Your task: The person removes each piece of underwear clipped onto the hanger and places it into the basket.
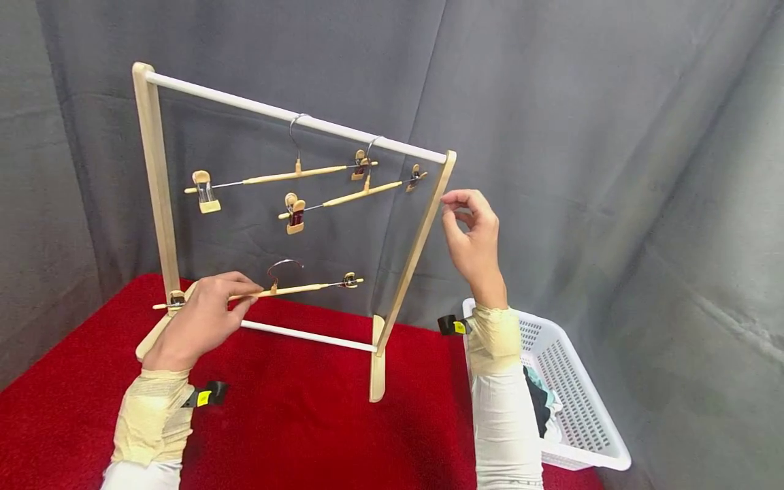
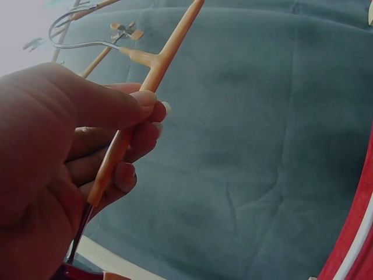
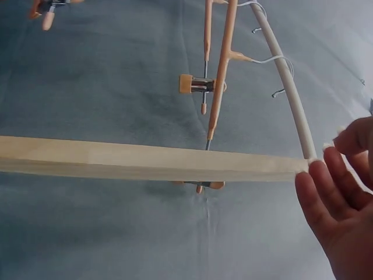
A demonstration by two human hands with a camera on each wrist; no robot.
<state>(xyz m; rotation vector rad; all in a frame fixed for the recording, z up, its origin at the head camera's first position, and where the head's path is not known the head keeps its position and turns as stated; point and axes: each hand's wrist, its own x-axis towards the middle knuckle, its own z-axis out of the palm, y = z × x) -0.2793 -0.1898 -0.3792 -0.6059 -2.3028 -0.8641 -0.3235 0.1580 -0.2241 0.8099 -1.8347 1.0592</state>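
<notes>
My left hand (image 1: 211, 313) pinches the wooden bar of a clip hanger (image 1: 300, 290) between thumb and fingers, left of its metal hook. The left wrist view shows the thumb on top of this bar (image 2: 169, 49) and the fingertips behind it. Its clips sit near the two ends, and the hook is off the rail. Loosely bent, with nothing in it, my right hand (image 1: 474, 235) is raised beside the right post (image 1: 419, 238) of the clothes rack. In the right wrist view the right fingers (image 3: 332, 195) appear near the post's upper end; contact cannot be told.
Two more clip hangers, one left (image 1: 269, 178) and one right (image 1: 361, 196), hang from the rack's white top rail (image 1: 245, 102). The rack stands on a red cloth (image 1: 294, 415). At right, a white plastic basket (image 1: 582, 381) contains dark and light fabric (image 1: 539, 398).
</notes>
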